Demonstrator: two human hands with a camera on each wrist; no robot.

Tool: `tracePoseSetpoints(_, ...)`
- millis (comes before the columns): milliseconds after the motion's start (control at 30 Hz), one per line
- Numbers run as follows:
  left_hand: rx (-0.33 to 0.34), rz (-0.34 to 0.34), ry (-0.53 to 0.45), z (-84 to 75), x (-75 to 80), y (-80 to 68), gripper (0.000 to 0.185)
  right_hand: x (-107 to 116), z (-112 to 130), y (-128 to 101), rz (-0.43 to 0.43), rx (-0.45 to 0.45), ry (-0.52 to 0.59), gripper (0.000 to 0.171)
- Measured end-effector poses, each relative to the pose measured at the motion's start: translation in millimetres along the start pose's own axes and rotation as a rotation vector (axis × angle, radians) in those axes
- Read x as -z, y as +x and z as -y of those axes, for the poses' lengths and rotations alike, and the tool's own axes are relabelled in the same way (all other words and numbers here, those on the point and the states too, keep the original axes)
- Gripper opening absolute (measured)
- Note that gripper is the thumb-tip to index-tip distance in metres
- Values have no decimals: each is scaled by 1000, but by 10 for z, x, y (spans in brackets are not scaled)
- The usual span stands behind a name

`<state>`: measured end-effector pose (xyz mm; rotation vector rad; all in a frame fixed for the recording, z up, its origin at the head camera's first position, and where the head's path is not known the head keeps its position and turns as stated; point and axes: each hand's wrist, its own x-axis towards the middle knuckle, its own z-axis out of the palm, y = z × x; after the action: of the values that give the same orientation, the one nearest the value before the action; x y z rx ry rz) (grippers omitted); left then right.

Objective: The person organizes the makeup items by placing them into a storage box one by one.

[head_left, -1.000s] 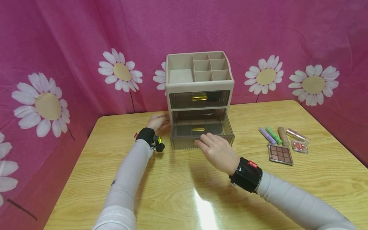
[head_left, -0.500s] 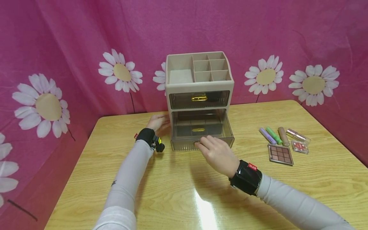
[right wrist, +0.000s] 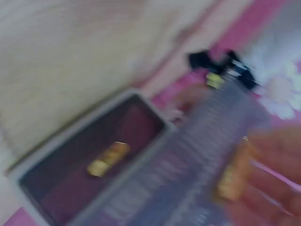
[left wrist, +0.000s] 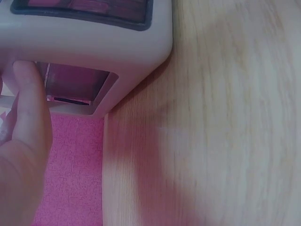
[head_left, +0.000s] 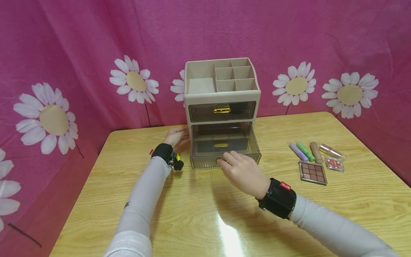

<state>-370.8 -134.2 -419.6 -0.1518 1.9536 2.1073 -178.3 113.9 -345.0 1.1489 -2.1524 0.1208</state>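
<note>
A beige organizer [head_left: 223,96] with smoky clear drawers stands at the table's back. Its middle drawer [head_left: 205,162] is pulled well out, and nothing shows inside it. My right hand [head_left: 245,175] has its fingers curled at this drawer's front, pinching the gold handle [right wrist: 230,181], blurred in the right wrist view. The upper drawer [head_left: 202,112] is closed, its gold handle [head_left: 222,109] untouched. On the left, my left hand [head_left: 176,138] rests extended fingers against the organizer's side. In the left wrist view, the fingers [left wrist: 30,103] lie beside a rectangular cutout [left wrist: 75,84] in the beige wall.
To the right lie a purple tube [head_left: 298,151], a green tube [head_left: 306,151], a brown tube [head_left: 316,152], a clear-capped tube [head_left: 333,151], a red compact [head_left: 334,164] and an eyeshadow palette [head_left: 313,172]. A pink flowered curtain [head_left: 160,35] hangs behind the table [head_left: 179,214].
The middle drawer has come very slightly forward with my right hand on its handle, and the right wrist has turned a little. My left hand stays in place.
</note>
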Motion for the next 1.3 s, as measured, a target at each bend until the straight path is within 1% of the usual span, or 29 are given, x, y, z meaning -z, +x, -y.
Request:
tracePoseSetpoints(33,-2,-5,-11,35,13,48,45,53,-3,17,30,-6,21,18)
tracePoseSetpoints(67,-26,22,-46,132,81,183,45,111,-10,38,59,-9,51,20)
tracePoseSetpoints(100,-34,20,-57,179,105,248,44,173,-25,57,89,-12,92,23)
tracePoseSetpoints(167,-45,18,-49,220,126,307,43,300,-74,95,132,-17,187,29)
tracePoseSetpoints(200,-41,13,-49,208,121,295,42,363,-111,111,144,-20,230,33)
tracePoseSetpoints(267,-31,15,-33,143,97,213,40,470,-214,126,142,-31,307,40)
tracePoseSetpoints(300,-5,-16,2,36,23,65,39,522,-273,127,130,-43,320,45)
tracePoseSetpoints(333,6,-18,9,-13,2,0,40,579,-338,122,118,-61,320,49)
tracePoseSetpoints(367,11,-22,14,-42,-12,-39,40,627,-410,109,98,-77,315,50)
tracePoseSetpoints(400,16,-25,9,-62,-24,-60,40,677,-482,93,78,-93,305,52)
tracePoseSetpoints(433,6,-23,5,-51,-22,-52,40,719,-559,71,58,-111,286,54)
tracePoseSetpoints(500,-13,-30,-13,1,-18,11,40,803,-704,10,33,-165,247,55)
tracePoseSetpoints(533,-37,-17,-37,54,9,75,40,838,-776,-32,28,-197,233,55)
tracePoseSetpoints(567,-45,-18,-48,88,18,122,39,860,-842,-79,23,-234,224,55)
tracePoseSetpoints(633,-59,-13,-55,126,30,161,39,898,-962,-185,47,-331,194,58)
tracePoseSetpoints(733,-43,-11,-33,89,24,110,39,926,-1108,-372,131,-489,165,58)
tracePoseSetpoints(767,-21,-32,-12,53,-1,69,39,927,-1148,-436,167,-538,164,58)
tracePoseSetpoints(800,-12,-25,-5,21,-4,25,40,926,-1186,-502,203,-581,164,58)
tracePoseSetpoints(867,6,-16,8,-28,-14,-30,41,912,-1257,-632,278,-654,169,59)
tracePoseSetpoints(933,20,-9,7,-57,-14,-53,43,880,-1319,-757,362,-703,179,61)
tracePoseSetpoints(1000,25,4,10,-67,-4,-50,45,832,-1382,-880,445,-724,186,63)
tracePoseSetpoints(1067,29,4,8,-48,11,-11,45,772,-1443,-998,530,-724,198,66)
tracePoseSetpoints(1133,26,4,5,-30,24,17,44,710,-1503,-1114,608,-715,231,68)
tracePoseSetpoints(1233,19,6,-5,-13,24,28,44,626,-1574,-1266,704,-716,283,73)
tracePoseSetpoints(1300,6,6,-27,0,15,30,44,576,-1607,-1363,745,-711,312,76)
